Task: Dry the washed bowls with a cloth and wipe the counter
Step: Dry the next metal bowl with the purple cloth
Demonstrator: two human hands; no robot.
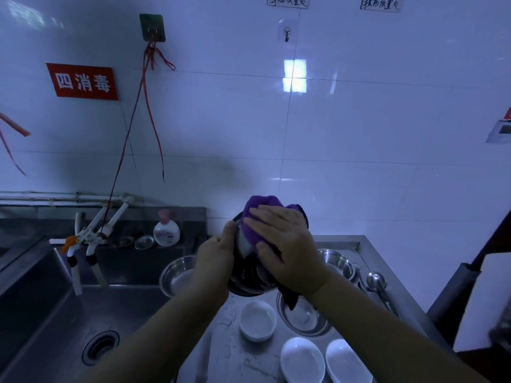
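I hold a steel bowl tilted up above the counter. My left hand grips its left rim, thumb over the edge. My right hand presses a purple cloth against the bowl with fingers spread flat; a dark end of the cloth hangs below my wrist. On the counter sit three small white bowls and steel bowls at the left, under my right wrist and at the back right.
A deep steel sink with a drain lies to the left, white taps above it. A soap bottle stands on the back ledge. A metal ladle lies at the counter's right edge. White tiled wall behind.
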